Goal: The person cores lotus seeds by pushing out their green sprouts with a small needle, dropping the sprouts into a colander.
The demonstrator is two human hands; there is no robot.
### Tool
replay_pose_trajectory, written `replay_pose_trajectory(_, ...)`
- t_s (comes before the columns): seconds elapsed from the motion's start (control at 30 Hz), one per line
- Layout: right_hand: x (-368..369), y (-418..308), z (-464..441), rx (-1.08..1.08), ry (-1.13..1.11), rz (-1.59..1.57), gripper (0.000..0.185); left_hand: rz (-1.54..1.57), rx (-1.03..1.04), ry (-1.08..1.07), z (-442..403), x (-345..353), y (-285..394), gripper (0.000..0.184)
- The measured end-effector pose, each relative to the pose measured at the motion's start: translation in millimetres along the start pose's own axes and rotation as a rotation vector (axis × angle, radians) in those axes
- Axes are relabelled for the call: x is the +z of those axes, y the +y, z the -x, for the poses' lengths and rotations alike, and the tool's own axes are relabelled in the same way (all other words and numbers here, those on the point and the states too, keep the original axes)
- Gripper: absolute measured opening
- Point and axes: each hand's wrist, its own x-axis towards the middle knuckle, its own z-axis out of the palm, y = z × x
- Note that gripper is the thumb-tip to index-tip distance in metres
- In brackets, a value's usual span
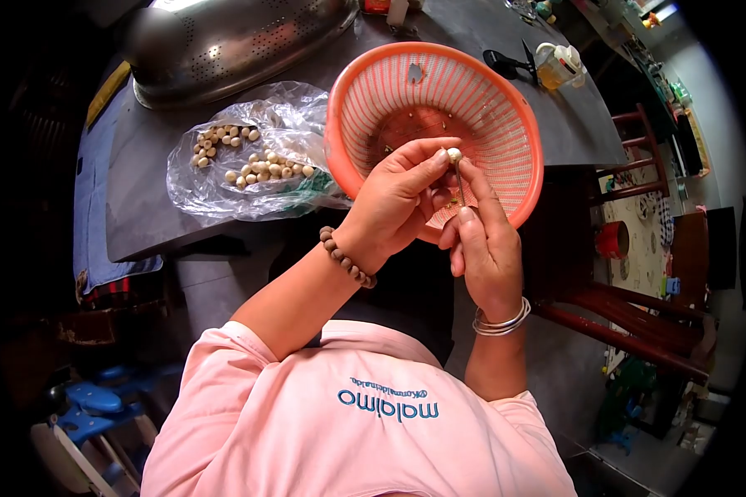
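My left hand (394, 199), with a brown bead bracelet on its wrist, pinches a small round cream-coloured seed, apparently a lotus seed (454, 155), between thumb and fingertips. From the right, my right hand (493, 257) grips a thin metal stick (460, 184), whose upper end meets the seed. Both hands are over the near side of an orange plastic basket (532, 178), which has small greenish bits inside. Left of the basket, several more pale seeds (261, 168) lie in two groups in or on a clear plastic bag (192, 189).
A large perforated metal colander (249, 50) stands at the back left of the grey table (141, 207). Behind the basket to the right are a cup with amber liquid (555, 70) and a black-handled item (506, 65). A dark wooden chair (630, 323) is at the right.
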Motion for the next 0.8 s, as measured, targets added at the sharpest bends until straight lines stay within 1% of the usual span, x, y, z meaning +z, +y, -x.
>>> replay_pose_trajectory(0.07,0.1,1.0,-0.3,-0.001,-0.003,-0.005,0.041,0.013,0.001,0.023,0.0,0.3,0.3,0.021)
replay_pose_trajectory(0.13,0.8,0.6,-0.9,-0.002,-0.004,-0.020,0.041,0.042,-0.030,-0.008,-0.4,-3.5,0.4,0.020)
replay_pose_trajectory(0.37,1.2,2.6,-1.2,0.004,-0.003,-0.034,0.041,0.027,-0.004,-0.011,-0.2,-2.3,1.6,0.020)
replay_pose_trajectory(0.47,0.7,4.5,-1.3,-0.001,-0.014,-0.056,0.041,-0.055,0.022,0.054,-0.3,0.0,2.5,0.024)
replay_pose_trajectory(0.67,1.0,-0.4,-1.5,0.017,-0.025,-0.007,0.042,-0.027,0.057,0.032,-1.7,-1.1,5.2,0.024)
replay_pose_trajectory(0.73,1.7,0.5,-0.9,0.013,-0.031,-0.012,0.042,-0.060,0.099,-0.023,-3.1,-5.6,5.7,0.024)
replay_pose_trajectory(0.8,2.0,1.5,-0.4,0.009,-0.039,-0.017,0.042,-0.086,0.110,-0.016,-2.6,-5.2,6.6,0.023)
